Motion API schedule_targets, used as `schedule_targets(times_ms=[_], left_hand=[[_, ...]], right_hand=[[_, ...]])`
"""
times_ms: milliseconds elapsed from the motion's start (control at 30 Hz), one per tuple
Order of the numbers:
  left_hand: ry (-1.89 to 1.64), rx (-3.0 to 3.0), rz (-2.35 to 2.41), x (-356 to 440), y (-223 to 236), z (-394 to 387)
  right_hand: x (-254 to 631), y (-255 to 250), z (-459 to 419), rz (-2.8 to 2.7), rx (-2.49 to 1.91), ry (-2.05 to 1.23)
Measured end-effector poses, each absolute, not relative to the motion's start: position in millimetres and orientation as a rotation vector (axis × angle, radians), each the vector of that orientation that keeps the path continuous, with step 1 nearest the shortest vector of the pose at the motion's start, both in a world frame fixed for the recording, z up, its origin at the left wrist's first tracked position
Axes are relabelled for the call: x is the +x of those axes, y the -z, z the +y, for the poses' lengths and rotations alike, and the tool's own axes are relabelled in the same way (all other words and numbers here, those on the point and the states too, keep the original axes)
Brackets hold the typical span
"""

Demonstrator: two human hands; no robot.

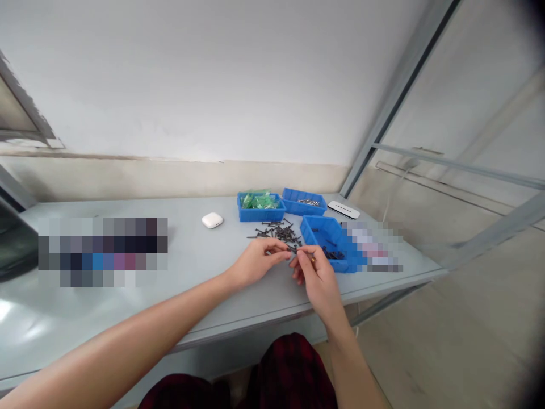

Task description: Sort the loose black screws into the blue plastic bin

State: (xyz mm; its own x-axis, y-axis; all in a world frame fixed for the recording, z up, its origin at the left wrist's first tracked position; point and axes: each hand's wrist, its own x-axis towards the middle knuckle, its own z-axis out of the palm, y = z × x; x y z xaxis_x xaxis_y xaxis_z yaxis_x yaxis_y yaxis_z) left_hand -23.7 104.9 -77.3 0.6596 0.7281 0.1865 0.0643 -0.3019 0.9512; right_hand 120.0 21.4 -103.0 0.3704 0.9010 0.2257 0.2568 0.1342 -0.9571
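Observation:
My left hand and my right hand meet over the grey table, fingertips pinched together on a small dark screw. A ring shows on a right finger. Just beyond the fingers lies a loose pile of dark screws. To the right of my right hand stands a blue bin with a few dark screws in its near corner.
Two more blue bins stand at the back: one with green plastic pieces, one with silvery screws. A white earbud case lies left of them, a flat white device at right. A metal frame rises beside the table's right end.

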Motion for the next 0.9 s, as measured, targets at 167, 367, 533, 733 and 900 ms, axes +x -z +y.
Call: schedule_targets(times_ms=[167,367,533,733,900], left_hand=[[-0.789,1.771,0.634,-24.9,76.2,102.8],[-0.795,1.756,0.613,-24.3,74.8,99.8],[-0.792,1.710,0.646,-24.2,77.0,101.6],[-0.801,1.870,0.615,-24.6,77.1,101.7],[-0.819,1.880,0.632,-24.8,76.7,103.2]], right_hand=[[118.0,99.6,20.0,-1.255,-1.414,-0.668],[117.3,98.2,19.4,-1.270,-1.441,-0.685],[119.1,98.5,20.2,-1.201,-1.422,-0.689],[120.4,97.5,20.7,-1.197,-1.388,-0.690],[120.5,97.2,19.6,-1.184,-1.385,-0.686]])
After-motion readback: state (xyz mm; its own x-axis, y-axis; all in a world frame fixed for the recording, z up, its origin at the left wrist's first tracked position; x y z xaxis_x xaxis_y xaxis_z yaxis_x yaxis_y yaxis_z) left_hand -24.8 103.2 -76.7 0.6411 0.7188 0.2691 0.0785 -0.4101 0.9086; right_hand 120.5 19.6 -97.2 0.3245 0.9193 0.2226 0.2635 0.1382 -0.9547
